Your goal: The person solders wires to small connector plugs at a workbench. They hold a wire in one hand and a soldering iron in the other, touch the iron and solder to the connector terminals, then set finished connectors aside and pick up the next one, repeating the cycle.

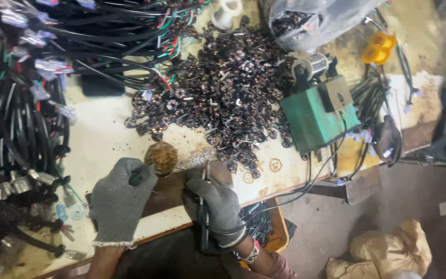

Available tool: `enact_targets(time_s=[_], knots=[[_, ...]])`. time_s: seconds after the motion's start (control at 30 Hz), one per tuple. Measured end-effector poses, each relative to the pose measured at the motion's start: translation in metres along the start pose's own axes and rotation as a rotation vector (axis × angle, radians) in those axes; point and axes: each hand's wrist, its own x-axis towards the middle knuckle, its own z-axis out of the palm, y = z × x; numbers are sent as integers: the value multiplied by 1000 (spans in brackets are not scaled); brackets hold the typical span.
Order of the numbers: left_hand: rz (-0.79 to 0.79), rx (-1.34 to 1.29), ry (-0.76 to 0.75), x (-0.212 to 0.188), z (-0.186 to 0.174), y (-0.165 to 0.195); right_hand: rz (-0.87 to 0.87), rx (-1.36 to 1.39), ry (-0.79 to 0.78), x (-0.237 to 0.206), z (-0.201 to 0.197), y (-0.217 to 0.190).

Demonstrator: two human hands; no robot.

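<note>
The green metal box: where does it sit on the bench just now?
In the head view, the green metal box sits right of centre on the bench, just right of the heap of small dark parts and below the clear plastic bag.

Two gloved hands are at the near edge of the bench (104,139): the left hand (121,199) and the right hand (213,204), each in one grey knit glove. One brown round lump (161,157) sits between them. One green metal box (316,116), one yellow tape roll (379,47), one white spool (226,13) and one clear plastic bag (316,20) are there. The small dark coil parts (223,93) lie in one heap, too many to count, as do the black cables (21,129).
</note>
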Motion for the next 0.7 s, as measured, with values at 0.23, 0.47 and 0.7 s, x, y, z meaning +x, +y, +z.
enact_targets(time_s=[0.23, 0.47, 0.7], knots=[[106, 34, 31, 3, 4, -1, 121, -105, -34, -4, 1, -4], [-104, -123, -125, -25, -12, -6, 67, -68, -4, -15, 8, 4], [-318, -249, -277, -55, -22, -19, 76, -38, -87, -10, 4, 2]])
